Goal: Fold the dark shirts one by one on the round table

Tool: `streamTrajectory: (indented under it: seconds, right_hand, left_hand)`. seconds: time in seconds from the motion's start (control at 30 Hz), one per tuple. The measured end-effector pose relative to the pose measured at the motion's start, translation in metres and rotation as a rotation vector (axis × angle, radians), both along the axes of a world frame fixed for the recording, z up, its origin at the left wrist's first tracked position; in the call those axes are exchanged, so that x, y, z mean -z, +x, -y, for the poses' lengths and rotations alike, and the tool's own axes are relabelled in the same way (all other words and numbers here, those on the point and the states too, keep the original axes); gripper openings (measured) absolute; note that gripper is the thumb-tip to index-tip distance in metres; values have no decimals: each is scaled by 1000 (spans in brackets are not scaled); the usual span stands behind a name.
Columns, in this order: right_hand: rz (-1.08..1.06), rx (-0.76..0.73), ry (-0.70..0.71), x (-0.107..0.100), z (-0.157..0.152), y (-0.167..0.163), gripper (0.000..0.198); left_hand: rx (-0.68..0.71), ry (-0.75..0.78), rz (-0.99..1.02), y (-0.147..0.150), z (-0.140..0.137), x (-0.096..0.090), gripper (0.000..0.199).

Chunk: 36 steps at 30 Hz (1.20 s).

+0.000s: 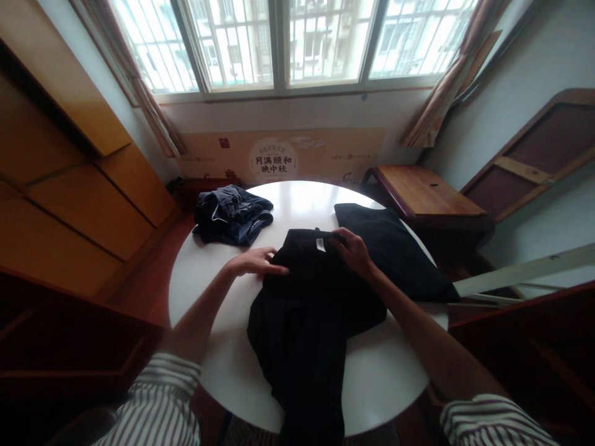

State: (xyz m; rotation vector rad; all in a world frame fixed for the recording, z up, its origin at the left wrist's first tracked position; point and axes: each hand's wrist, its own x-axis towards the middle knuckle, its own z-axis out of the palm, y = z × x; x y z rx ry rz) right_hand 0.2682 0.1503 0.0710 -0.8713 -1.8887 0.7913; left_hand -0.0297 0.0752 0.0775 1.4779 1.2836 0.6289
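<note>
A black garment (307, 310) lies across the middle of the round white table (385, 384), its lower end hanging over the near edge. Near its far edge shows a small white label (320, 244). My right hand (352, 249) is closed on that edge, just right of the label. On the opposite side, my left hand (255, 262) pinches the garment's left edge, thumb on top and the other fingers partly hidden. I cannot tell what kind of garment it is.
A crumpled dark blue garment (232, 214) sits at the table's far left. Another black cloth (395, 248) lies flat on the right, reaching past the edge. Beyond stand a wooden side table (427, 192) and windows (320, 43); wooden cabinets (69, 204) line the left.
</note>
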Motion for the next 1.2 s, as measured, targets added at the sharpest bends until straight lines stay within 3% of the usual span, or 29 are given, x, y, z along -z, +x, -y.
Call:
streamTrajectory:
  seconds: [0.1,0.2,0.3,0.43,0.5,0.57,0.67,0.8,0.87,0.97,1.07,1.13,1.2]
  right_hand:
    - [-47,29,-44,-15,3,7,27]
    - [3,-14,-17,-45,2,17,27]
    - [39,54,147,-92,-15,22,29]
    - [151,278,308,-161,-69,-1,33]
    - [315,370,298,-183,-97,-21,35]
    - [404,405,268,-190,-114,-37,46]
    - [477,352,256,-170,-109,-38,54]
    - [666,50,209,-108,-54,-2,38]
    - [794,-128,223,-76,-22,22,53]
    - [934,-179,254,-42,14,47,74]
    - [1018,-89,329,-27,30,53,57]
    - [1042,-58,379,-27,35,51,34]
    - [1016,-69,412,-34,40,51,32]
  left_hand:
    - [263,-119,6,-4,12,-11,38]
    - [265,-52,52,-11,16,-23,33]
    - [9,208,22,-24,-5,-44,35]
    - [-360,584,-250,-35,-68,-93,32]
    - [-479,657,-337,-32,-99,-118,26]
    - [-553,706,-404,-20,-112,-134,22]
    - [-440,747,-499,8,-85,-124,22]
    - [-91,733,-597,41,9,-62,44]
    - [-21,695,-680,47,54,-29,71]
    - [9,623,-768,47,94,4,93]
    - [-24,649,-756,44,107,12,72]
    - [-45,680,-675,43,110,7,53]
    - [-22,712,-589,42,114,-3,40]
